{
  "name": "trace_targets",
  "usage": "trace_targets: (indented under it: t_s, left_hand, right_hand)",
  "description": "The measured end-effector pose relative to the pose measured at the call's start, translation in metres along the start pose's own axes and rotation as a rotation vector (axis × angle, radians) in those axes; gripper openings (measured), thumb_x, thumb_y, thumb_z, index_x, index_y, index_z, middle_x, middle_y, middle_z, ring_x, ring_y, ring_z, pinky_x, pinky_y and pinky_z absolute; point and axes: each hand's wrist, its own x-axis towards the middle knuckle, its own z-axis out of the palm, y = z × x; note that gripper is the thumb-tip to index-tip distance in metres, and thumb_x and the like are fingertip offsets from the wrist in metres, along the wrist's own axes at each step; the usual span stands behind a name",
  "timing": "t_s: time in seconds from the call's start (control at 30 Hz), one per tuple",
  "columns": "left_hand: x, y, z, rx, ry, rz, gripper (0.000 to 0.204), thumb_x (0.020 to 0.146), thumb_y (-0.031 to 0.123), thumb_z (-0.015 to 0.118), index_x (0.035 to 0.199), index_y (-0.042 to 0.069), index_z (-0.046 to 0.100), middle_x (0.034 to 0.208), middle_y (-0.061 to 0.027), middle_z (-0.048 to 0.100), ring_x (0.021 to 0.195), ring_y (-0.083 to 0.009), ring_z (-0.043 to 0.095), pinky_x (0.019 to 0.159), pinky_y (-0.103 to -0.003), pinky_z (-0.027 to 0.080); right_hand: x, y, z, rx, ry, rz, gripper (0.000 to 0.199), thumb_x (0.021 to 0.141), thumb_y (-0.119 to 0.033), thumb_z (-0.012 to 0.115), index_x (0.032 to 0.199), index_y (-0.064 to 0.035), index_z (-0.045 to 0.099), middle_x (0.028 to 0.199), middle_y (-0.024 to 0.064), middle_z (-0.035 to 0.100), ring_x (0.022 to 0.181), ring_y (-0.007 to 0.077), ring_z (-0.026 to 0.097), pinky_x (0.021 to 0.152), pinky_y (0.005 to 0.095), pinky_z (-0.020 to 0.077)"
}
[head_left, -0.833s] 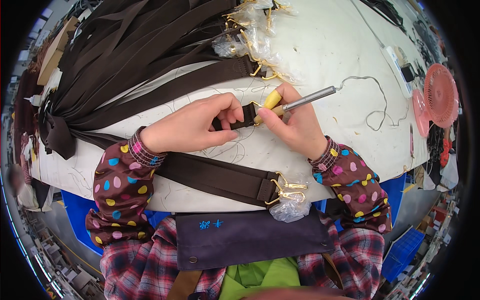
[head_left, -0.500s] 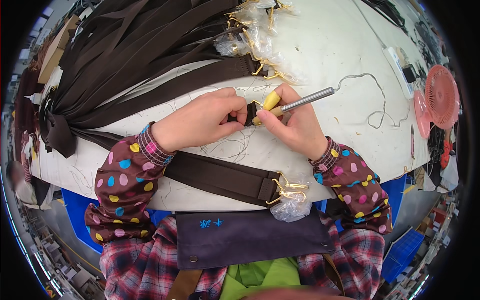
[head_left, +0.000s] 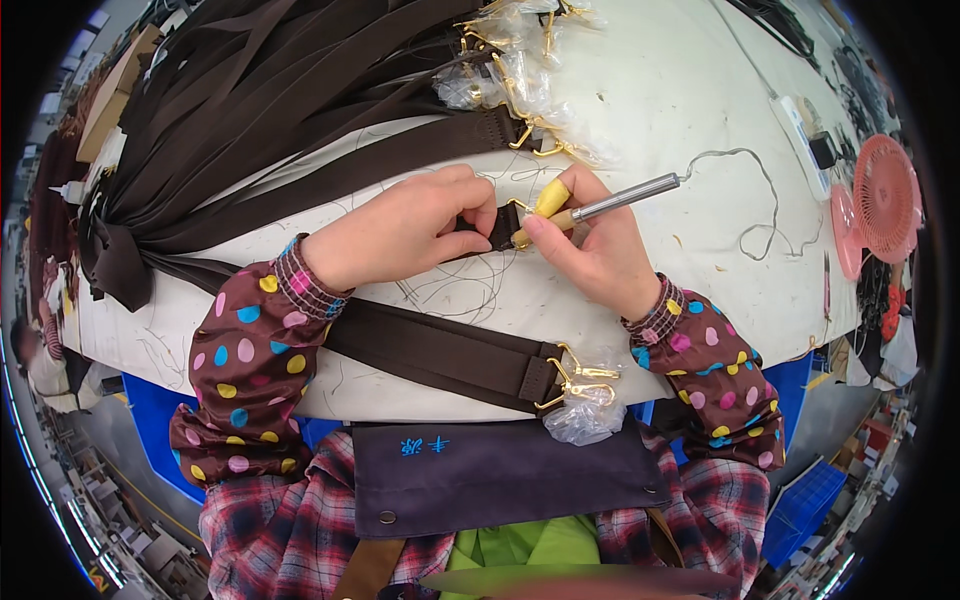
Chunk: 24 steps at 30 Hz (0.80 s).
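My left hand (head_left: 410, 225) is closed around a narrow dark brown strap, thumb and forefinger near its end. Most of that strap is hidden under the hand. Its end (head_left: 508, 228) shows, with a gold metal ring. At that ring my right hand (head_left: 598, 250) grips a corded pen-shaped tool (head_left: 630, 195) like a soldering iron, with a wooden grip and a steel barrel. A yellow piece (head_left: 551, 197) lies along the right forefinger; whether it is worn or held I cannot tell. The tool's tip is hidden at the strap end.
A heap of dark straps (head_left: 270, 90) fills the far left, their gold hooks in clear plastic. Nearer me lies another wide strap (head_left: 440, 352) with a wrapped hook (head_left: 585, 400). Loose threads litter the table (head_left: 690, 300). A pink fan (head_left: 885, 195) and a white power strip (head_left: 800, 140) stand right.
The left fingers have eased slightly back from the strap end, so more of it shows. The right hand and its tool have shifted a little to the right with the picture.
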Motion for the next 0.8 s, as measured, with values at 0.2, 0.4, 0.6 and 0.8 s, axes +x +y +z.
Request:
trace_targets:
  t_s: [0.2,0.4,0.6,0.8]
  left_hand:
    - [0.003,0.005,-0.003,0.016,-0.012,-0.039,0.015,0.079,0.003,0.068,0.088,0.005,0.056,0.086,-0.0062,0.050,0.069,-0.0166,0.049,0.061,-0.028,0.042]
    - [0.002,-0.006,0.002,0.010,0.006,0.064,0.014,0.081,0.002,0.066,0.089,0.003,0.054,0.088,-0.0079,0.051,0.072,-0.0179,0.051,0.061,-0.029,0.043]
    - [0.001,-0.003,0.004,-0.017,0.063,0.050,0.014,0.084,0.003,0.065,0.089,0.003,0.053,0.088,-0.0070,0.049,0.069,-0.0167,0.049,0.062,-0.028,0.042]
    - [0.001,-0.001,0.004,-0.014,0.059,0.014,0.013,0.084,0.004,0.065,0.089,0.004,0.053,0.088,-0.0062,0.048,0.067,-0.0147,0.047,0.061,-0.027,0.041]
  right_hand:
    - [0.000,-0.004,0.000,0.029,0.010,0.011,0.019,0.085,-0.012,0.067,0.088,-0.0028,0.050,0.072,0.0028,0.061,0.064,0.0058,0.054,0.054,0.0205,0.0416]
    - [0.000,-0.005,0.001,0.051,0.009,0.028,0.020,0.085,-0.012,0.067,0.087,-0.0029,0.050,0.072,0.0025,0.060,0.062,0.0057,0.052,0.053,0.0208,0.0409]
    - [-0.001,0.005,0.003,0.027,0.026,0.009,0.022,0.082,-0.014,0.069,0.086,-0.0035,0.050,0.069,0.0023,0.056,0.058,0.0064,0.046,0.051,0.0219,0.0378]
    - [0.000,0.006,0.003,-0.012,0.017,-0.007,0.024,0.081,-0.014,0.070,0.085,-0.0037,0.049,0.068,0.0026,0.054,0.056,0.0080,0.044,0.050,0.0235,0.0371]
